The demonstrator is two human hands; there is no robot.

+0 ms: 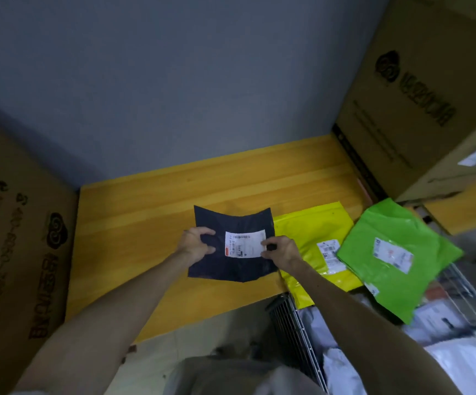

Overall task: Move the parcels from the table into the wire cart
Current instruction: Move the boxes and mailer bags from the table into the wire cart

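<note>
This looks like a parcel-sorting or storage room, of the kind found in a courier depot or small warehouse. Tall brown cardboard cartons with printed logos and lettering (too blurred to read) flank the scene, one carton at the left (17,238) and another at the right (419,95). Between them a yellow wooden table (134,223) stands against a bare grey-blue wall (174,81). The plastic courier bags here, a dark mailer (231,220), a yellow mailer (311,223) and a green mailer (396,223), each carry a white barcoded shipping label. A wire cart (294,317) beside the table holds white parcels (445,357).
</note>
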